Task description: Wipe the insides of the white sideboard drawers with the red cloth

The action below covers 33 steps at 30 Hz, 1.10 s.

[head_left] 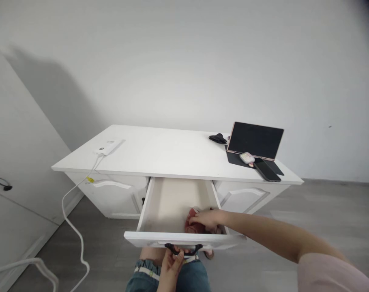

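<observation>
A white drawer (184,240) is pulled out from the middle of the cabinet. At its front, my left hand (171,265) has its fingers hooked around the black drawer handle (189,252). Inside the drawer, near the front right corner, my right hand (207,220) grips a rolled or folded red cloth (193,226) from above. Part of the cloth is hidden under that hand, and its exact kind does not show. Another small item by my right fingers is too covered to make out.
On the white cabinet top (160,150) a tablet (254,140) stands at the right, with a phone (266,169), a white case (247,157) and a black hair clip (217,138) close by. A power strip (110,147) lies left, its cable (71,225) trailing to the floor.
</observation>
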Tool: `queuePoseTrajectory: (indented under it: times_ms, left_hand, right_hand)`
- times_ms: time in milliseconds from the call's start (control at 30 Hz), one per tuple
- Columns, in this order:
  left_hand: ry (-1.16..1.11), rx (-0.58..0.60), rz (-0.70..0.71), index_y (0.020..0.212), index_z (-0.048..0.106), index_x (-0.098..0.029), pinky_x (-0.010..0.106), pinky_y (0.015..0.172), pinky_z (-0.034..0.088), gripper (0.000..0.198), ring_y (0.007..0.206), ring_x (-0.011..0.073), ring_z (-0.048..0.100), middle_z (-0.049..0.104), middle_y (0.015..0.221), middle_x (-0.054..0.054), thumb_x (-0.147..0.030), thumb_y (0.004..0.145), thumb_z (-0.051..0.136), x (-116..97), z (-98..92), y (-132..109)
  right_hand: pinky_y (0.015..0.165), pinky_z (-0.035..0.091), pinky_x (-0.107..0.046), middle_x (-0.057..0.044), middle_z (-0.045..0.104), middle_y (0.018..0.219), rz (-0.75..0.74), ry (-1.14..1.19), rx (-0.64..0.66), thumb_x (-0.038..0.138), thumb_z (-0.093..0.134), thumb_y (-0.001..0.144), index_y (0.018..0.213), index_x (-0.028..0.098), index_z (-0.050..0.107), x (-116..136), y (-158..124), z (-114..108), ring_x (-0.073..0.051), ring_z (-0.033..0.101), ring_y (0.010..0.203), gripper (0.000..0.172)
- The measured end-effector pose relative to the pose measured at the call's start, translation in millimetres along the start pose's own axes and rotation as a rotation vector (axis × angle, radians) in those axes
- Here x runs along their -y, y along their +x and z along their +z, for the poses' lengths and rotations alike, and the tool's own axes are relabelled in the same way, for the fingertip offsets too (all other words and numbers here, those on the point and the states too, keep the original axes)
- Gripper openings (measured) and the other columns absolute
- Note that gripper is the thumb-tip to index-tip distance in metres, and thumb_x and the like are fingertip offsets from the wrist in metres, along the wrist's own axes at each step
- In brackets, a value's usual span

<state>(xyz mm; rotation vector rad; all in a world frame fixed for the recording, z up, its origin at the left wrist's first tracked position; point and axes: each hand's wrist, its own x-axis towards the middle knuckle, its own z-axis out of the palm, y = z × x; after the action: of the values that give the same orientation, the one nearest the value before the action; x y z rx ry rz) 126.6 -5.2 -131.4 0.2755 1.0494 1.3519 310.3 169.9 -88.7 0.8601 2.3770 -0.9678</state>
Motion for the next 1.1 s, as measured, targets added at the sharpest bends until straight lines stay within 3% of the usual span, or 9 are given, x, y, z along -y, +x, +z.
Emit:
queuePoseTrajectory:
  times_ms: [133,267,367,467,633,733,800,967,1100]
  left_hand:
    - [-0.018,0.023,0.012,0.069,0.059,-0.021,0.036,0.081,0.051,0.044,0.075,0.0204,0.068,0.072,0.072,0.004,-0.040,0.048,0.093,0,-1.4,2]
    - [-0.018,0.069,0.009,0.068,0.059,-0.021,0.043,0.085,0.052,0.043,0.079,0.0257,0.071,0.073,0.070,0.006,-0.040,0.049,0.093,2,-1.0,12]
    - [-0.019,0.059,0.027,0.067,0.059,-0.021,0.046,0.087,0.053,0.044,0.077,0.0260,0.071,0.073,0.069,0.006,-0.040,0.045,0.093,3,2.6,27]
    - [-0.022,0.038,0.045,0.064,0.060,-0.021,0.044,0.092,0.052,0.046,0.076,0.0234,0.071,0.074,0.069,0.005,-0.041,0.040,0.094,-1,7.4,40]
    - [-0.010,0.121,0.028,0.077,0.069,-0.020,0.038,0.098,0.048,0.032,0.089,0.0204,0.070,0.074,0.083,0.003,-0.032,0.057,0.090,-16,15.8,54]
    - [-0.043,0.150,0.048,0.076,0.070,-0.021,0.035,0.096,0.048,0.027,0.086,0.0189,0.069,0.073,0.082,0.002,-0.028,0.059,0.089,-21,22.4,65]
    - [-0.063,0.159,0.057,0.077,0.071,-0.023,0.034,0.094,0.049,0.025,0.087,0.0186,0.068,0.073,0.084,0.002,-0.027,0.059,0.088,-21,25.8,72]
    - [-0.070,0.174,0.053,0.084,0.071,-0.026,0.032,0.091,0.051,0.021,0.090,0.0183,0.068,0.073,0.093,0.003,-0.023,0.066,0.082,-15,25.5,80]
    - [0.031,0.118,0.095,0.084,0.069,-0.026,0.042,0.088,0.055,0.008,0.087,0.0229,0.070,0.073,0.090,0.006,-0.021,0.078,0.068,-10,25.9,81]
  right_hand:
    - [0.061,0.047,-0.026,-0.005,0.064,0.110,0.007,0.168,0.219,0.013,0.066,0.058,0.137,0.022,0.052,9,-3,-16,-0.021,0.062,0.085,0.080]
    - [0.044,0.036,-0.018,0.005,0.055,0.075,0.007,0.520,0.137,0.017,0.061,0.059,0.113,0.017,0.062,15,-30,-46,-0.009,0.048,0.055,0.054]
    - [0.039,0.031,-0.018,0.008,0.055,0.065,-0.021,0.732,-0.198,0.016,0.054,0.063,0.120,0.018,0.058,22,-73,-62,-0.007,0.043,0.042,0.058]
    - [0.037,0.031,-0.020,0.008,0.054,0.059,0.012,0.782,-0.601,0.016,0.048,0.071,0.126,0.018,0.055,34,-121,-60,-0.008,0.041,0.037,0.055]
    - [0.076,0.049,-0.030,-0.005,0.063,0.100,-0.060,0.465,-1.290,0.020,0.054,0.084,0.117,0.022,0.063,54,-157,-8,-0.018,0.061,0.088,0.035]
    - [0.084,0.048,-0.034,-0.007,0.057,0.111,0.065,0.253,-1.650,0.016,0.052,0.088,0.126,0.028,0.061,53,-129,39,-0.020,0.058,0.102,0.041]
    - [0.087,0.048,-0.039,-0.008,0.053,0.113,0.210,0.149,-1.776,0.014,0.051,0.088,0.130,0.030,0.060,49,-95,65,-0.022,0.055,0.105,0.046]
    - [0.084,0.047,-0.045,-0.007,0.049,0.106,0.328,0.034,-1.905,0.008,0.046,0.087,0.123,0.030,0.066,59,-10,84,-0.024,0.049,0.098,0.046]
    - [0.088,0.044,-0.047,-0.008,0.050,0.113,0.238,0.051,-1.766,0.006,0.047,0.087,0.124,0.032,0.066,99,32,67,-0.027,0.046,0.103,0.050]
